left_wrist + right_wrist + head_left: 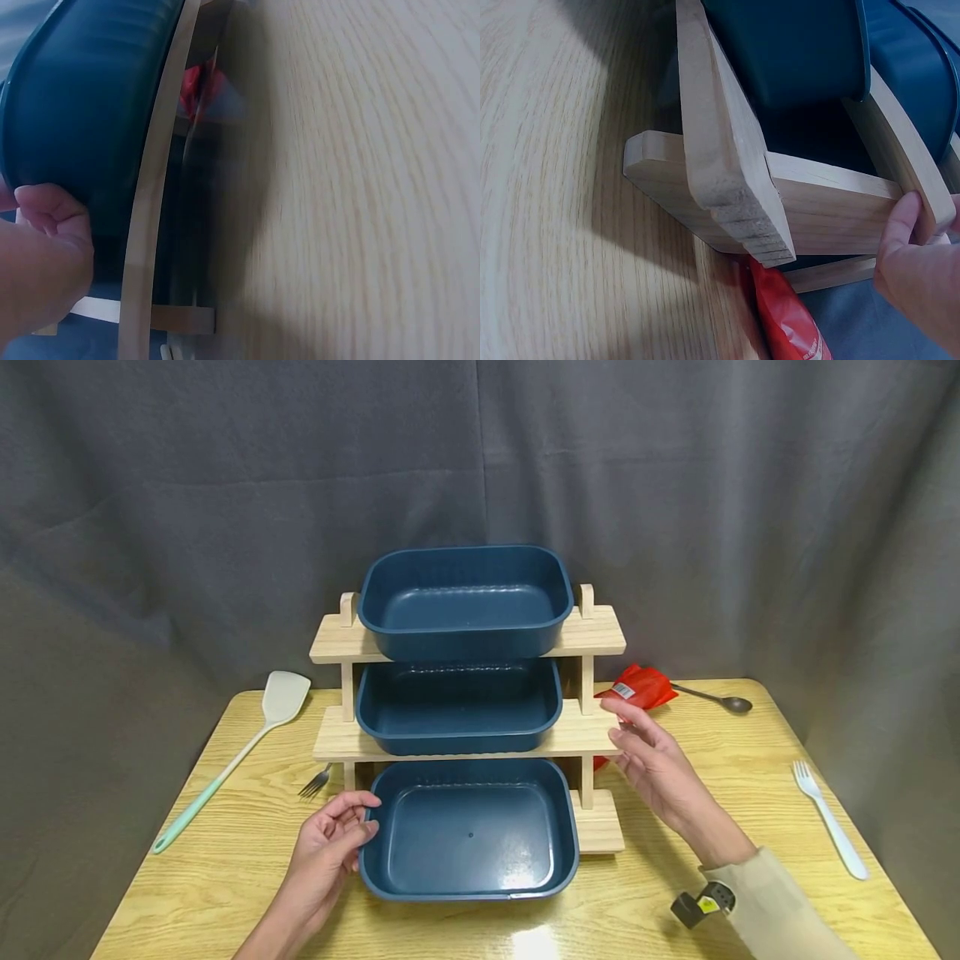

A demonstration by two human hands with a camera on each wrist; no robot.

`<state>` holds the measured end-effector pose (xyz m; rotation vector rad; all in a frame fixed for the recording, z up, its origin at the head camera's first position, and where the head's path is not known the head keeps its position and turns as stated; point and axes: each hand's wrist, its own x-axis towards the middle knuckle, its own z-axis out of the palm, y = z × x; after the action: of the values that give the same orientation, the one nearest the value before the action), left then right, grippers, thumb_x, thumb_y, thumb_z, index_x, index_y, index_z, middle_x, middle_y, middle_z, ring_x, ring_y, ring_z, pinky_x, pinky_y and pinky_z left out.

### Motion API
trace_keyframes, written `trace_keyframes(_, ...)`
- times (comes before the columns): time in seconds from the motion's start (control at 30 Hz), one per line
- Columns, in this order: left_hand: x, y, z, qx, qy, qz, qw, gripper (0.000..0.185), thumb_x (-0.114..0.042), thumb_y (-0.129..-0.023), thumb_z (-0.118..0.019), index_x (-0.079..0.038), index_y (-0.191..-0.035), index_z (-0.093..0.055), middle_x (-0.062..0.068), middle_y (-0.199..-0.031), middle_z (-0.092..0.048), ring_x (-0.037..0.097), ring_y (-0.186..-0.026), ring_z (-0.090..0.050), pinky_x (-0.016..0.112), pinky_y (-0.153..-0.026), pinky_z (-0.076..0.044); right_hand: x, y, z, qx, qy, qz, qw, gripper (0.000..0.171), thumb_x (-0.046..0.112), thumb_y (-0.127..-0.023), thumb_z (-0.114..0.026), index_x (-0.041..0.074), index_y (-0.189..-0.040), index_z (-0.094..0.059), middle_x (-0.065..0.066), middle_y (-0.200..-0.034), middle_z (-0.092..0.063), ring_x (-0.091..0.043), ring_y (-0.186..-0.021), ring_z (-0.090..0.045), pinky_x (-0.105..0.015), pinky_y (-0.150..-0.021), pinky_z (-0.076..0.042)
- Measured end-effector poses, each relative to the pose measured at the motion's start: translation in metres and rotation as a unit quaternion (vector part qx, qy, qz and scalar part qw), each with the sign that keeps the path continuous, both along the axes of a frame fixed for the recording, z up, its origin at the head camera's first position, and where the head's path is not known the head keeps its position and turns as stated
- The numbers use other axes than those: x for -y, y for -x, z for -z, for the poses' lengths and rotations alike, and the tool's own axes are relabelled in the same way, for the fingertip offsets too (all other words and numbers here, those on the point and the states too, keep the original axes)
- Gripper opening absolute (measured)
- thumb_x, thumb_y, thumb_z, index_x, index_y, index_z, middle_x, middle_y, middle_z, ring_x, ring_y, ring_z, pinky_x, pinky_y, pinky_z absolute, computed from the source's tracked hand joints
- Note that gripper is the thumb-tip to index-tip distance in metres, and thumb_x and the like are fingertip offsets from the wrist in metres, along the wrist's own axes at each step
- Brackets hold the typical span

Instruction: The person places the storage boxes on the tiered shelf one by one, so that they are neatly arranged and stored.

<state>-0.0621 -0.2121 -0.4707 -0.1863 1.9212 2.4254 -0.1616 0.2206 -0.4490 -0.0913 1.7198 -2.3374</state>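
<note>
Three dark blue trays sit in a stepped wooden rack [592,635] — top tray [465,597], middle tray [459,706], bottom tray [471,827], each lower one further forward so all three openings stay reachable from the front. All three look empty.

Left hand [330,843] is at the bottom tray's left front corner, fingers curled against the rim; the left wrist view shows fingertips [45,206] pressed on the blue wall, likely steadying it. Whether the thumb hooks over the rim, cannot tell.

Right hand [656,760] is at the right end of the middle shelf, fingers extended and relaxed, tips touching the wood edge — the right wrist view shows a fingertip [904,217] on the shelf end, not wrapped around it. Reads as bracing the rack, not gripping.

Count on the table [750,860]:
- 3 trays, 1 rack
- 2 forks: a white fork [828,818] at far right, a dark fork [317,782] half hidden by the rack's left post
- 1 spatula [240,752], mint handle, at left
- 1 metal spoon [712,697] back right
- 1 red packet [637,689] tucked behind the rack's right side, so only partly visible.
</note>
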Motion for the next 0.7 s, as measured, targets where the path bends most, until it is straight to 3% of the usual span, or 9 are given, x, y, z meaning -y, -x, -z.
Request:
trace_keyframes(0.4,0.002,-0.001,0.000,-0.014,0.056,0.009,0.9983,0.027,0.008,-0.097,-0.074,0.009,-0.123,-0.066,0.006,-0.098,-0.055,0.012,-0.073,-0.051,0.021,-0.057,-0.045,-0.001,0.000,0.000,-0.009,-0.013,0.000,1.000,0.045,0.013,-0.114,-0.060,0.015,-0.158,-0.052,-0.008,-0.149,-0.045,-0.019,-0.122,-0.061,-0.027,-0.106,-0.052)
trace_keyframes(0.6,0.008,-0.002,0.003,-0.053,0.085,0.027,0.9946,0.030,0.005,-0.099,-0.076,0.010,-0.125,-0.063,0.008,-0.108,-0.063,0.016,-0.087,-0.062,0.024,-0.068,-0.054,-0.008,-0.006,0.000,-0.041,-0.069,0.018,0.997,0.035,0.015,-0.114,-0.063,0.013,-0.148,-0.061,-0.001,-0.156,-0.045,-0.017,-0.119,-0.059,-0.029,-0.099,-0.056)
trace_keyframes(0.7,0.015,-0.004,0.000,-0.064,0.109,0.030,0.9915,0.031,0.003,-0.100,-0.076,0.008,-0.128,-0.062,0.011,-0.115,-0.066,0.018,-0.094,-0.066,0.028,-0.073,-0.058,-0.014,-0.011,-0.001,-0.052,-0.102,0.031,0.993,0.033,0.017,-0.113,-0.065,0.010,-0.145,-0.062,-0.001,-0.149,-0.051,-0.017,-0.118,-0.060,-0.028,-0.096,-0.057)
